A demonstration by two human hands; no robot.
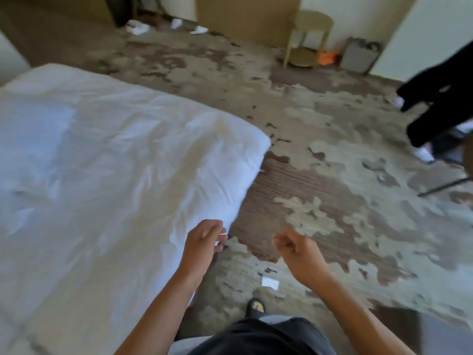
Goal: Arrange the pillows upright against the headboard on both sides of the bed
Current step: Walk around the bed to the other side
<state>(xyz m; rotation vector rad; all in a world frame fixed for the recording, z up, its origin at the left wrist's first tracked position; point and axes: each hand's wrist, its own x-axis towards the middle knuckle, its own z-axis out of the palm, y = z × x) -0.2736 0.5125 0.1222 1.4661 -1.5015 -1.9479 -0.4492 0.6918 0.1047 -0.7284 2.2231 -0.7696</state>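
The bed fills the left of the head view, covered by a wrinkled white duvet whose corner reaches toward the middle. No pillow and no headboard are in view. My left hand hovers at the duvet's near edge with loosely curled fingers, holding nothing. My right hand is over the floor beside the bed, fingers curled into a loose fist and empty. The picture is blurred by motion.
A patterned brown and beige carpet spreads to the right of the bed. Another person's dark legs and white shoes stand at the right edge. A round yellow side table and a grey bin stand by the far wall.
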